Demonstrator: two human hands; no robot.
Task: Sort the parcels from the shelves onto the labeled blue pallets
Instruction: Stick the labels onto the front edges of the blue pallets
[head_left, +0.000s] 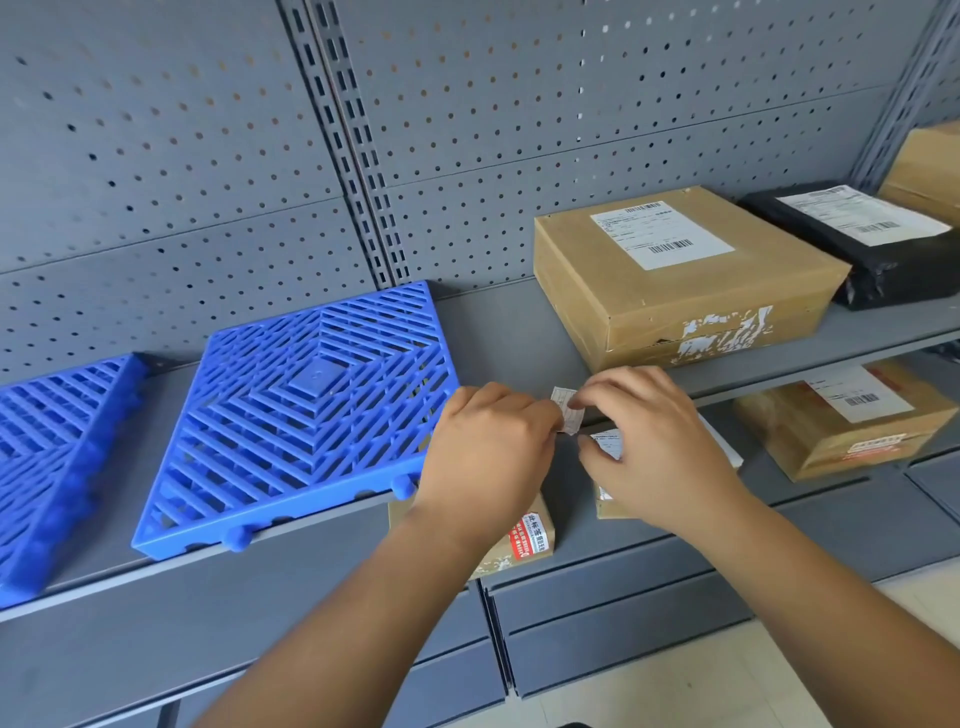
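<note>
Both left hand (483, 452) and right hand (657, 452) pinch a small white paper slip (569, 410) off the right edge of the blue slatted plastic pallet (306, 410).

Left hand (488, 447), right hand (654, 447) pinching slip (569, 410) (printed), blue pallet (306, 410) nearby

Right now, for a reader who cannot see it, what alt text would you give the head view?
A person's left-hand grip and right-hand grip pinch a small white paper slip in front of a grey metal shelf. On it lie a blue grid pallet at left, and a labelled brown cardboard box and a black mailer bag at right.
</note>
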